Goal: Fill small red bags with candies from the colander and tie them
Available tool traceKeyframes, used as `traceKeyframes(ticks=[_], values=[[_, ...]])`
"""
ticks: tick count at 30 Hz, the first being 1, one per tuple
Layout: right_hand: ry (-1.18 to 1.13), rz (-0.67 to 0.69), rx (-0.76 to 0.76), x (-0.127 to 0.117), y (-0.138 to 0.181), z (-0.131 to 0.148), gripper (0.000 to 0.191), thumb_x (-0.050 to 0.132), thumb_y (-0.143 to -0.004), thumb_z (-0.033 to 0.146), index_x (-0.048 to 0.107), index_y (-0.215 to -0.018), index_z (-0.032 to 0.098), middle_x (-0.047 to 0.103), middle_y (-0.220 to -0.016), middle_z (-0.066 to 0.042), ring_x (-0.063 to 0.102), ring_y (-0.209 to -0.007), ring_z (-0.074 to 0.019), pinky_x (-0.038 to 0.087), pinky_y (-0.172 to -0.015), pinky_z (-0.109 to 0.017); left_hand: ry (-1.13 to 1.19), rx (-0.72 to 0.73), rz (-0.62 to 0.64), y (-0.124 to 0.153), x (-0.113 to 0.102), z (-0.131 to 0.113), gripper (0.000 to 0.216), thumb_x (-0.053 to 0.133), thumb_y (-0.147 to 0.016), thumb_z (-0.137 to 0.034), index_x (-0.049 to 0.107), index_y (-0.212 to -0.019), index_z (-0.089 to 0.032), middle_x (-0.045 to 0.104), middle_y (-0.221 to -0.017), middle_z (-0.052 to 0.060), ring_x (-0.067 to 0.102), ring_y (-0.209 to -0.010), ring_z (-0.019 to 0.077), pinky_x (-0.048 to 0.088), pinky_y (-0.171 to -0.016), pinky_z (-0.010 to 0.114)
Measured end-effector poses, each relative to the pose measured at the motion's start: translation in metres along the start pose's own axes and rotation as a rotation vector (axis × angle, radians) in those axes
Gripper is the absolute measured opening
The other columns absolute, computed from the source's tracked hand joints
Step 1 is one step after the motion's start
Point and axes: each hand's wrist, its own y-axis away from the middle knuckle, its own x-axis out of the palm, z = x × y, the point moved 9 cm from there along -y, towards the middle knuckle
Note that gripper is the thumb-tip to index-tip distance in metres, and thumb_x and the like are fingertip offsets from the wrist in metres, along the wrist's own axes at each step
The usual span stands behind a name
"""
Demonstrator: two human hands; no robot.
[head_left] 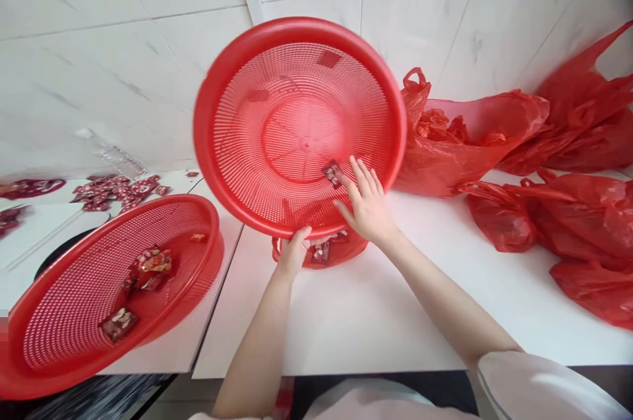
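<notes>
A round red mesh basket (232,70) is tipped up on its edge, its inside facing me. My left hand (293,250) grips its bottom rim. My right hand (364,199) lies flat inside the basket, fingers stretched, touching a small dark red candy packet (333,173). Under the tipped basket sits a red plastic bag (329,252) with packets in it.
A second red mesh basket (64,314) with a few packets lies at the left, over the table edge. Loose packets (116,189) lie on the white table behind it. Several crumpled red plastic bags (544,209) fill the right side. A tiled wall stands behind.
</notes>
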Motion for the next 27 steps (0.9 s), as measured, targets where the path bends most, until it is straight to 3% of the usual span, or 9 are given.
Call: traceKeyframes(ticks=[2, 4, 6, 9, 13, 16, 18, 24, 27], values=[[0.048, 0.056, 0.083, 0.011, 0.004, -0.004, 0.066, 0.047, -0.092, 0.05, 0.031, -0.148, 0.019, 0.007, -0.161, -0.016, 0.01, -0.145, -0.0432, 0.019, -0.11, -0.067, -0.045, -0.082, 0.081, 0.006, 0.009, 0.012, 0.037, 0.074, -0.067, -0.025, 0.067, -0.104, -0.026, 0.071, -0.106, 0.004, 0.063, -0.11, 0.0337, 0.055, -0.088, 0.057], [0.074, 0.121, 0.147, 0.023, 0.01, -0.009, 0.071, 0.049, -0.091, 0.054, 0.031, -0.149, 0.019, 0.007, -0.16, -0.018, 0.013, -0.143, -0.0474, 0.021, -0.107, -0.069, -0.08, -0.129, 0.135, 0.011, 0.016, 0.021, 0.035, 0.072, -0.07, -0.026, 0.067, -0.105, -0.023, 0.07, -0.11, 0.006, 0.062, -0.112, 0.0346, 0.055, -0.088, 0.057], [0.076, 0.237, 0.123, 0.036, 0.016, -0.007, 0.067, 0.046, -0.092, 0.055, 0.039, -0.146, 0.016, 0.018, -0.158, -0.021, 0.023, -0.141, -0.0458, 0.024, -0.108, -0.065, -0.082, -0.136, 0.136, 0.012, 0.018, 0.023, 0.041, 0.071, -0.071, -0.027, 0.065, -0.111, -0.023, 0.068, -0.116, 0.007, 0.062, -0.112, 0.0345, 0.055, -0.089, 0.056], [0.004, 0.43, -0.062, 0.047, 0.021, 0.008, 0.063, 0.046, -0.092, 0.056, 0.05, -0.139, 0.015, 0.04, -0.149, -0.02, 0.036, -0.137, -0.0392, 0.03, -0.109, -0.057, -0.031, -0.083, 0.069, 0.007, 0.013, 0.015, 0.05, 0.071, -0.069, -0.025, 0.061, -0.119, -0.025, 0.069, -0.116, 0.006, 0.063, -0.11, 0.033, 0.056, -0.088, 0.054], [-0.269, 0.501, -0.309, 0.03, 0.018, 0.033, 0.038, 0.046, -0.096, 0.032, 0.057, -0.131, 0.024, 0.059, -0.133, -0.009, 0.055, -0.122, -0.0249, 0.043, -0.103, -0.044, 0.055, 0.002, -0.011, -0.004, 0.002, -0.005, 0.048, 0.067, -0.07, -0.021, 0.059, -0.116, -0.028, 0.07, -0.113, 0.003, 0.064, -0.109, 0.0276, 0.056, -0.089, 0.051], [-0.496, 0.385, -0.177, 0.009, 0.007, 0.025, 0.041, 0.038, -0.096, 0.018, 0.053, -0.134, 0.027, 0.065, -0.125, -0.004, 0.063, -0.11, -0.0179, 0.049, -0.095, -0.035, 0.07, 0.024, -0.066, -0.008, -0.009, -0.013, 0.036, 0.065, -0.073, -0.021, 0.062, -0.108, -0.021, 0.07, -0.108, 0.005, 0.066, -0.104, 0.0256, 0.057, -0.086, 0.049], [-0.607, 0.333, -0.048, 0.006, 0.003, 0.014, 0.042, 0.044, -0.094, 0.02, 0.048, -0.135, 0.028, 0.066, -0.122, -0.002, 0.066, -0.104, -0.0179, 0.052, -0.09, -0.034, 0.078, 0.032, -0.093, -0.01, -0.016, -0.017, 0.027, 0.064, -0.074, -0.023, 0.063, -0.101, -0.017, 0.07, -0.106, 0.007, 0.067, -0.101, 0.025, 0.057, -0.084, 0.045], [-0.737, 0.436, 0.143, 0.034, 0.01, -0.003, 0.035, 0.059, -0.086, 0.025, 0.051, -0.12, 0.026, 0.068, -0.118, -0.004, 0.063, -0.113, -0.0201, 0.052, -0.091, -0.037, 0.073, 0.113, -0.127, -0.013, -0.025, -0.025, 0.018, 0.064, -0.075, -0.026, 0.064, -0.09, -0.017, 0.07, -0.105, 0.007, 0.066, -0.101, 0.0219, 0.055, -0.087, 0.041], [-0.755, 0.401, 0.297, 0.045, 0.011, -0.02, 0.03, 0.057, -0.088, 0.034, 0.05, -0.115, 0.023, 0.068, -0.12, -0.008, 0.065, -0.109, -0.0201, 0.053, -0.09, -0.038, 0.075, 0.13, -0.164, -0.014, -0.028, -0.025, 0.017, 0.065, -0.073, -0.025, 0.062, -0.089, -0.018, 0.07, -0.101, 0.005, 0.066, -0.097, 0.0215, 0.056, -0.085, 0.043]])
